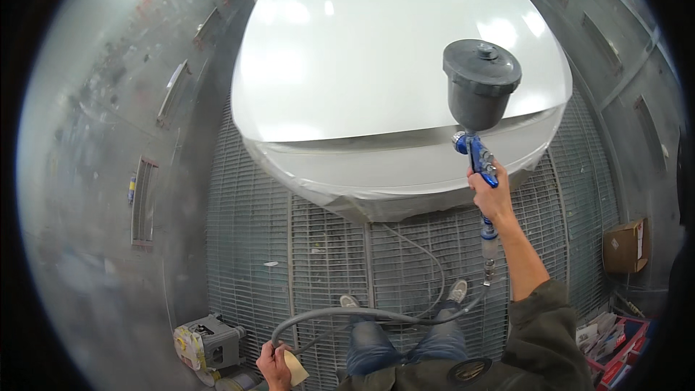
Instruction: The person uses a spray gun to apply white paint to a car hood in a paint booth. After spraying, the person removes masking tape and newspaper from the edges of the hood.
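Note:
My right hand (492,192) grips a blue spray gun (474,156) with a dark grey lidded cup (481,80) on top, held up before a glossy white car hood (369,58). A fitting below the gun joins a grey air hose (384,313), which curves left to my left hand (274,366). That hand is closed round the hose near the lower edge, with a pale yellow sheet or cloth (297,367) also in it. Below the hood, the car's front is covered with translucent masking film (289,174).
Metal floor grating (253,246) lies underfoot. Grey booth walls (87,145) with slotted openings stand both sides. A cardboard box (624,246) sits at right, above red trays (622,351) of items. A grey machine with yellowed covering (217,342) is at lower left. A thin line (434,261) crosses the grating.

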